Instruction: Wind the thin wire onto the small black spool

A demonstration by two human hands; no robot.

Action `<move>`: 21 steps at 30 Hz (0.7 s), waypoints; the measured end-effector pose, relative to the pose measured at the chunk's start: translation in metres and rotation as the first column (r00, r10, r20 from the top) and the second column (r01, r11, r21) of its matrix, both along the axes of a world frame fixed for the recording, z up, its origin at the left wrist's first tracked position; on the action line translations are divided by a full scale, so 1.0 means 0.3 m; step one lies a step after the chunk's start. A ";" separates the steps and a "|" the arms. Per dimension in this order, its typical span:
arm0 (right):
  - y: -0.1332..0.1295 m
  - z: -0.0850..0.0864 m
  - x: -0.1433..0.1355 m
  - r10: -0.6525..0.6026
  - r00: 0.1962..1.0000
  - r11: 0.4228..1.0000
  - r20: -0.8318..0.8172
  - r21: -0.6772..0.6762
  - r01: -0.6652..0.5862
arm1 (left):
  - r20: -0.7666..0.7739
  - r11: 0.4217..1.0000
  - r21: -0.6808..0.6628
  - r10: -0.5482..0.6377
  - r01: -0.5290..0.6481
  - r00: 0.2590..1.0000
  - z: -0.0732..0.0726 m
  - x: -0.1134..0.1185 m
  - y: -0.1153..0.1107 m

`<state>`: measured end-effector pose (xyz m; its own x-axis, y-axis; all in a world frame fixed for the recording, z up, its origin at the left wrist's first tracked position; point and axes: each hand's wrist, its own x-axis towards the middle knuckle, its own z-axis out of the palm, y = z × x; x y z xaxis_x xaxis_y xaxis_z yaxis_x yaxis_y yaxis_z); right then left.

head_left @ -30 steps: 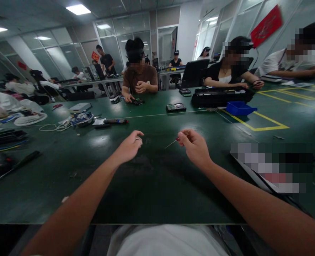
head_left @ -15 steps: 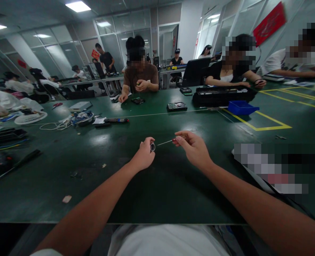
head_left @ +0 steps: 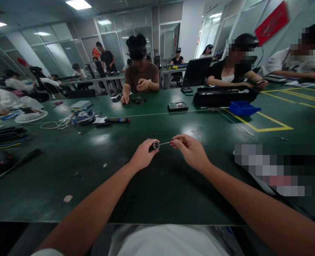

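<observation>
My left hand [head_left: 142, 155] is closed around a small black round part with a silvery rim [head_left: 155, 145], its open end facing right. My right hand [head_left: 192, 151] pinches the red handle of a thin screwdriver [head_left: 165, 143]. The metal shaft points left, and its tip reaches the rim of the round part; whether it touches anything inside is too small to tell. Both hands are raised over the green table [head_left: 157, 192] in front of my body. My left fingers hide most of the part's body.
A hard drive [head_left: 177, 106], a long black housing [head_left: 224, 96] and a blue tray [head_left: 243, 108] stand farther back. Tangled cables [head_left: 83, 118] and a pen-like tool [head_left: 117, 120] lie at left. A long-shafted tool [head_left: 19, 165] lies far left. Co-workers sit opposite.
The round part has turned its open end more towards the screwdriver and shifted slightly right. My right hand has moved a little left, bringing the screwdriver tip up to the rim.
</observation>
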<state>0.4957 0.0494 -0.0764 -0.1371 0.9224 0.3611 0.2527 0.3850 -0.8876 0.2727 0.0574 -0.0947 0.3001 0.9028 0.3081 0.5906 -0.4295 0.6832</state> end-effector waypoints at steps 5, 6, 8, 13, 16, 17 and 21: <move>-0.018 0.027 0.002 -0.140 0.964 0.990 0.225 0.043 0.133 | -0.057 1.000 0.026 -0.001 0.002 0.998 0.006 -0.003 -0.002; -0.020 0.030 0.002 -0.134 0.962 0.991 0.238 0.051 0.125 | -0.069 1.000 0.030 -0.004 0.006 0.998 0.007 -0.004 -0.002; -0.024 0.034 0.001 -0.087 0.967 0.995 0.239 0.071 0.072 | -0.090 0.999 0.033 -0.009 0.012 0.996 0.007 -0.005 -0.002; -0.026 0.033 0.000 -0.052 0.955 0.994 0.293 0.109 0.021 | -0.124 0.999 0.044 -0.022 0.027 0.992 -0.001 -0.008 0.000; -0.025 0.024 -0.003 -0.089 0.948 0.995 0.304 0.078 0.068 | -0.136 0.998 0.048 -0.033 0.040 0.990 -0.001 -0.005 -0.002; -0.024 0.020 -0.005 -0.102 0.949 0.994 0.297 0.075 0.083 | -0.139 0.998 0.043 -0.038 0.045 0.990 0.000 -0.004 -0.003; -0.027 0.007 -0.013 -0.092 0.961 0.991 0.260 0.119 0.062 | -0.120 0.998 0.043 -0.041 0.047 0.992 0.006 -0.001 -0.006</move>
